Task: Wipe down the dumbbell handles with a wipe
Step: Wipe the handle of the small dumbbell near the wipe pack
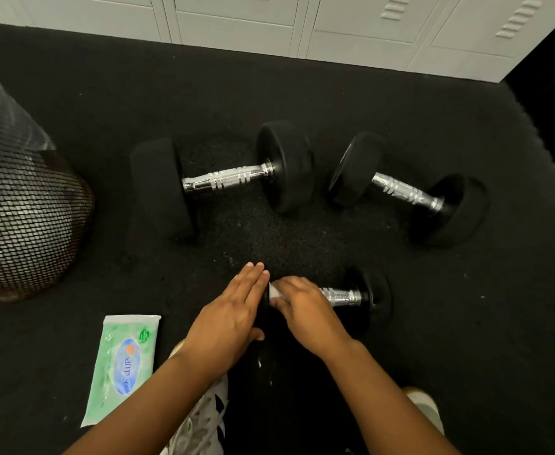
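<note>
On black rubber floor (269,103) below white lockers (335,24), right hand (305,310) grips wipe (274,292) round dumbbell (361,295); flat left hand (233,320) steadies it.

Left hand (233,310) flat, fingers straight; right hand (302,307) curled, apparently gripping.

Wipes pack (121,369) left of dumbbells (342,295)

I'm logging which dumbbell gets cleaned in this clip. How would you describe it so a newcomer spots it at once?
On the black floor below the white lockers lie three dumbbells. The one being cleaned lies nearest the person, in front of the other two. It alone has hands on it: the left hand rests straight-fingered against its near weight, and the right hand presses a white wipe onto its chrome handle.
</note>
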A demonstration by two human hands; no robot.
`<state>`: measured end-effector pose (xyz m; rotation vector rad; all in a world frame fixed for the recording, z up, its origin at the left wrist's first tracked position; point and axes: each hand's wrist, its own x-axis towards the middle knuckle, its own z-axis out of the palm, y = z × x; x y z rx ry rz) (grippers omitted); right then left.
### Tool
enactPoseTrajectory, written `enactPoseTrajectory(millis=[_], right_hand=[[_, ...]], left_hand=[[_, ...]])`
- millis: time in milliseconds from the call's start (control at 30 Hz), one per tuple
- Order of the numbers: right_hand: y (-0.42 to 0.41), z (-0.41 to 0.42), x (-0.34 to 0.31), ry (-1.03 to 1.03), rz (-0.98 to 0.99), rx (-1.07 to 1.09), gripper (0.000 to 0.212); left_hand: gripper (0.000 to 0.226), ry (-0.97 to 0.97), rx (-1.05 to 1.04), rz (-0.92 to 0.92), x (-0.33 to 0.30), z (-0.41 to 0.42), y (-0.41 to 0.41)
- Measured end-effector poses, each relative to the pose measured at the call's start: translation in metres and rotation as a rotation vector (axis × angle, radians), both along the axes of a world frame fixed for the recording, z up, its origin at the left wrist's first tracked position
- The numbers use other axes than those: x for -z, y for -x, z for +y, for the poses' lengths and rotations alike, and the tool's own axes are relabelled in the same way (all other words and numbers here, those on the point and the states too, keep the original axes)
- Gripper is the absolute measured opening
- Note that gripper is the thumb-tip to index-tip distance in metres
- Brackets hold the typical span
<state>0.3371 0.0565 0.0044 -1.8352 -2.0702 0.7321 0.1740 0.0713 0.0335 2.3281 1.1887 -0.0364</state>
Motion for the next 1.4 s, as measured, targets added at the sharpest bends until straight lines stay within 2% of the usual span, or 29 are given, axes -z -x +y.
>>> enactPoseTrajectory(millis=[167,233,300,367,500,667,767,933,1133,1267,1400], right_hand=[[0.003,-0.009,0.006,-0.106,-0.035,0.017,0.025],[-0.002,-0.013,0.003,-0.129,-0.007,0.044,0.024],[-0.001,-0.003,0.0,-0.039,0.009,0.1,0.019],[0.005,0.007,-0.001,0.074,-0.084,0.071,0.024],[-0.003,-0.002,-0.003,0.046,-0.046,-0.035,0.018],[0.0,0.021,-0.004,0.29,-0.106,0.006,0.023],[-0.002,0.016,-0.004,0.248,-0.065,-0.023,0.024],[-0.007,0.027,-0.005,0.355,-0.092,-0.009,0.025],[-0.01,0.01,-0.009,0.234,-0.025,0.007,0.026],[0.005,0.022,-0.004,0.225,-0.112,0.025,0.022],[-0.004,0.001,-0.005,0.03,-0.001,-0.028,0.018]], left_hand=[[0.094,-0.03,0.005,0.015,0.001,-0.003,0.0],[0.1,-0.113,0.006,-0.004,0.004,-0.008,0.003],[0.104,-0.158,0.0,-0.007,0.01,-0.014,0.005],[0.103,-0.189,0.008,0.0,0.013,-0.017,0.005],[0.103,-0.237,0.017,-0.005,0.012,-0.022,0.005],[0.102,-0.24,0.029,0.014,0.012,-0.022,0.004],[0.101,-0.239,0.032,0.033,0.009,-0.02,0.003],[0.102,-0.237,0.013,0.033,0.009,-0.021,0.002],[0.106,-0.206,-0.013,0.025,0.01,-0.015,0.002],[0.106,-0.204,-0.038,0.015,0.008,-0.012,-0.002],[0.106,-0.134,-0.054,0.008,0.007,-0.005,-0.002]])
